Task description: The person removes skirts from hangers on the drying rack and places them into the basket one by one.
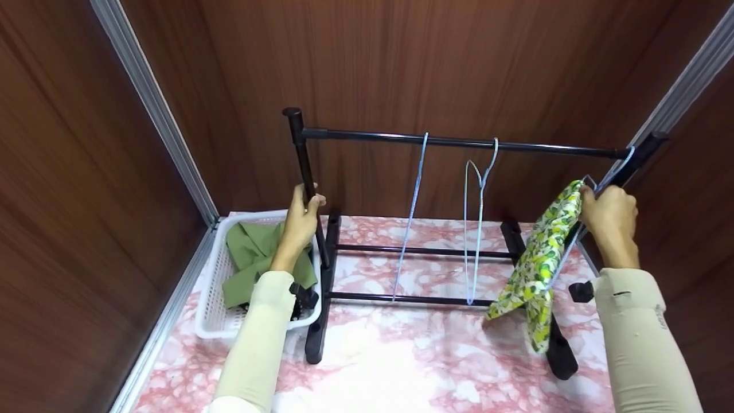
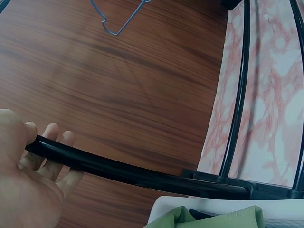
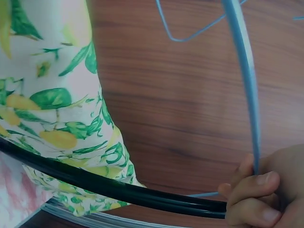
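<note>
A black clothes rack (image 1: 378, 136) stands on the pink-and-white marbled surface. My left hand (image 1: 301, 223) grips its left post (image 2: 109, 168), thumb on one side and fingers round the other. On the right, my right hand (image 1: 610, 215) has its fingers curled round the right post (image 3: 180, 204), beside a blue wire hanger (image 3: 247, 71). A white garment with a yellow-and-green lemon print (image 1: 542, 258) hangs from that hanger at the rack's right end. Two bare hangers, one left (image 1: 411, 212) and one further right (image 1: 479, 229), hang from the top bar.
A white plastic basket (image 1: 207, 304) stands left of the rack, with olive-green cloth (image 1: 252, 246) and something dark in it. Brown wood-grain panels (image 1: 401, 63) with silver metal edging (image 1: 152, 103) enclose the space at the back and both sides.
</note>
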### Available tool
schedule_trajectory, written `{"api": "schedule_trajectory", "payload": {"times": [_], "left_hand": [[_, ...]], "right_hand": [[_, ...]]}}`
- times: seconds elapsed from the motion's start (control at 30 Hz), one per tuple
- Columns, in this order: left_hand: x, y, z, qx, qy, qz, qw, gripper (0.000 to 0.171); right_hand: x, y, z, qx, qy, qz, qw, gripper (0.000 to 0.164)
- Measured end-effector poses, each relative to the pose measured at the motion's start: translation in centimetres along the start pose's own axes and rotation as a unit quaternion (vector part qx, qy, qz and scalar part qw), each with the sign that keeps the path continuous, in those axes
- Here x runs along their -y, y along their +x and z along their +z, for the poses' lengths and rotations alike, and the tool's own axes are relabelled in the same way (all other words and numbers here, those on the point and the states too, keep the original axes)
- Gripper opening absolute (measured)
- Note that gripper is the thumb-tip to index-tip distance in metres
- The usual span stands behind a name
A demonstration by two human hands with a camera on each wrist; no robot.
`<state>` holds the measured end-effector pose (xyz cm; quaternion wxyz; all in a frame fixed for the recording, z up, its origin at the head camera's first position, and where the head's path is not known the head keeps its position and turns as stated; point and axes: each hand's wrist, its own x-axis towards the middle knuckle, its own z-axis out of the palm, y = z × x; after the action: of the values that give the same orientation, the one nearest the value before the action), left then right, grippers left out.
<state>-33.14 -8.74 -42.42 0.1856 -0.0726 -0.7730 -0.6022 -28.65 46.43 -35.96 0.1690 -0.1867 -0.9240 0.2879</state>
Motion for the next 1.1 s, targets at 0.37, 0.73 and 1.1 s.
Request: {"api": "schedule_trajectory", "payload": {"times": [0.37,0.73,1.1], "left_hand": [[0.1,0.1,-0.1,0.0,-0.007,-0.003,1.0,0.03],[0.5,0.1,-0.3,0.005,-0.002,0.001,1.0,0.03],[0.4,0.1,-0.3,0.008,0.005,-0.005,0.9999,0.03]], "right_hand": [[0.5,0.0,0.4,0.008,0.004,0.005,1.0,0.07],[0.5,0.0,0.9,-0.003,0.005,-0.003,1.0,0.065],[1.0,-0.3,1.1,-0.001,0.015,-0.012,1.0,0.064]]}}
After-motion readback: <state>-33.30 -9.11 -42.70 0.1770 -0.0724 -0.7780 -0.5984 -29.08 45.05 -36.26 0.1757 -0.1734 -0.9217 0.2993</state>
